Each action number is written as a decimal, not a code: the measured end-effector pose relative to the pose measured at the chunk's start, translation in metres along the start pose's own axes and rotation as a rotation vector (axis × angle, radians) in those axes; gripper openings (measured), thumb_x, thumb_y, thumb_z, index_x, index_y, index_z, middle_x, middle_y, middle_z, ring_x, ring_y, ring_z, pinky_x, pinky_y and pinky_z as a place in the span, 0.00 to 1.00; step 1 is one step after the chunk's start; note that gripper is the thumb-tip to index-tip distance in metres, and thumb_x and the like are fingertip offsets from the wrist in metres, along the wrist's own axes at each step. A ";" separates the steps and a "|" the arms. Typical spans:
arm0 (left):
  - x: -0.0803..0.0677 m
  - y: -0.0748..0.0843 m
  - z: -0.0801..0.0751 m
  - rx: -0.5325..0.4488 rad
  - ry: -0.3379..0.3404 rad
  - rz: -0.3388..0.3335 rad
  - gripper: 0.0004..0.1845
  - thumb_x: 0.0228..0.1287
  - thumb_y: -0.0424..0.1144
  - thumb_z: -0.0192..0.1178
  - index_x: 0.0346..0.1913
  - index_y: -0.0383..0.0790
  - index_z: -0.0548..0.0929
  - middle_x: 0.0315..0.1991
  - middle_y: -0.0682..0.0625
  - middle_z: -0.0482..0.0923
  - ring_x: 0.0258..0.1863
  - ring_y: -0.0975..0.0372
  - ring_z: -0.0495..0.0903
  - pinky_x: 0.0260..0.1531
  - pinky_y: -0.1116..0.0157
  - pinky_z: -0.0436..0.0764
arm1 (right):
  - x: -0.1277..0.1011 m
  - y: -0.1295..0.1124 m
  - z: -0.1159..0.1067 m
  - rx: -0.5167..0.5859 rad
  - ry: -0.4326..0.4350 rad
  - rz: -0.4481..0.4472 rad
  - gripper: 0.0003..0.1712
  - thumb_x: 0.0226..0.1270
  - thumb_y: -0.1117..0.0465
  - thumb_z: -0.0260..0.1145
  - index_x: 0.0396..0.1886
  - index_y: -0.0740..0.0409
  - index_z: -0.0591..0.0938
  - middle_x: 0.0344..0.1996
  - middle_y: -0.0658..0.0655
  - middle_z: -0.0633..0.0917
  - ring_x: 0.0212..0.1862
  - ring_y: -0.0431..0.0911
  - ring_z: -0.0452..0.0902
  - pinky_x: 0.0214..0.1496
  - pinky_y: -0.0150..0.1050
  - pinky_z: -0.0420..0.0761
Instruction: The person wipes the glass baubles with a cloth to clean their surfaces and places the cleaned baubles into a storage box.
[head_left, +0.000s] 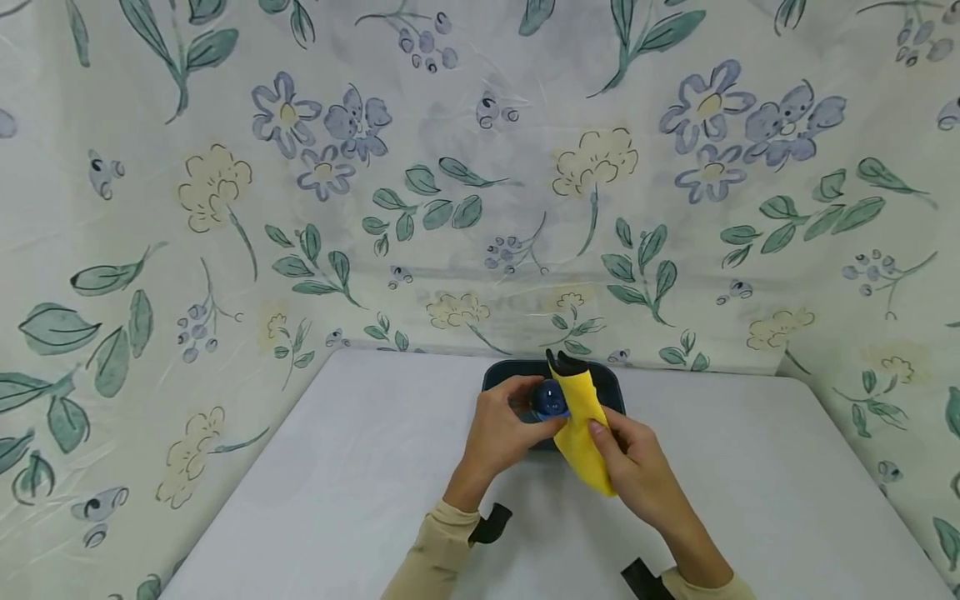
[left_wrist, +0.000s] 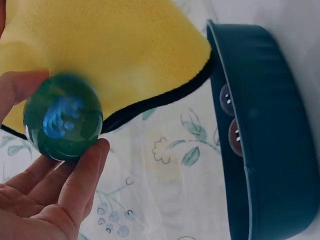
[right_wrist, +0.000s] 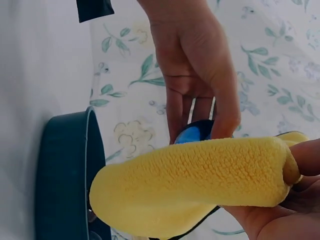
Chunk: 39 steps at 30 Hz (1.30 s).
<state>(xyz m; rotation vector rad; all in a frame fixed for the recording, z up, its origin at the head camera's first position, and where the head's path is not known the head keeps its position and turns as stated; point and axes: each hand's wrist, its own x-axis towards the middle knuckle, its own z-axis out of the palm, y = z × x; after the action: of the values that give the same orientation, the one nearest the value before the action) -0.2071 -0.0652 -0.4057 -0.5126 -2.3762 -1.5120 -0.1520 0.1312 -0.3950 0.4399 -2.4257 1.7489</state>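
My left hand pinches a clear glass ball with a blue pattern inside, thumb on one side and fingertips on the other. A yellow fleecy cloth with black edging hangs from my right hand, which grips it between thumb and fingers. In the head view the cloth stands upright just right of the ball, overlapping its edge. The right wrist view shows the cloth folded over, partly hiding the ball. Both hands are raised over the near part of a dark teal bin.
Inside the bin, two dark round balls show past its rim in the left wrist view. The bin stands on a white table near its back edge. Floral-print fabric rises behind the table and along its sides.
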 end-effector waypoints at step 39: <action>-0.009 0.019 0.007 -0.038 -0.089 0.155 0.30 0.52 0.42 0.81 0.58 0.38 0.83 0.50 0.47 0.83 0.48 0.58 0.87 0.55 0.63 0.87 | 0.015 0.031 -0.021 0.470 -0.161 0.240 0.30 0.86 0.52 0.47 0.68 0.77 0.67 0.39 0.45 0.86 0.40 0.38 0.87 0.46 0.35 0.90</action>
<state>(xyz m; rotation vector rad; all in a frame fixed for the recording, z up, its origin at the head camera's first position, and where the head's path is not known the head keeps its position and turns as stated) -0.1915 -0.0531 -0.3970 -0.7696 -2.3157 -1.4963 -0.1768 0.1573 -0.4121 0.3535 -2.2267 2.4908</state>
